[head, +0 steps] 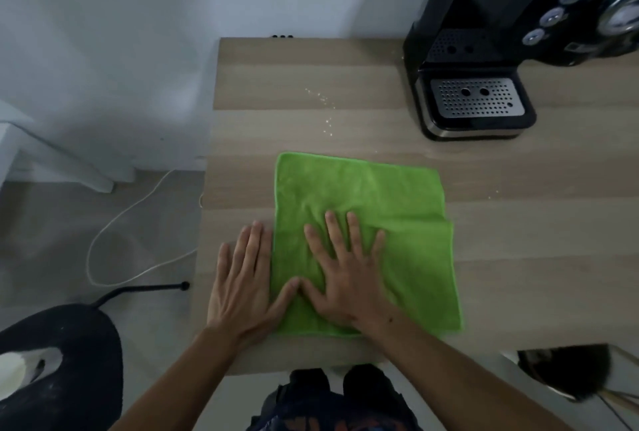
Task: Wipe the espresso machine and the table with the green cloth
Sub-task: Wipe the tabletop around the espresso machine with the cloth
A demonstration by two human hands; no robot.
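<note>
The green cloth (380,195) lies spread flat on the wooden table (276,84), near its front edge. My right hand (345,275) rests palm down on the cloth with fingers spread. My left hand (245,278) lies flat on the bare table just left of the cloth, its thumb touching the cloth's edge. The black espresso machine (484,15) stands at the back right, with its metal drip tray (477,102) facing me. Small white crumbs (326,112) are scattered on the table between the cloth and the machine.
A white wall stands behind the table. On the floor to the left run a white cable (114,223) and a black chair (58,361). A dark object (567,372) sits below the table's front right edge.
</note>
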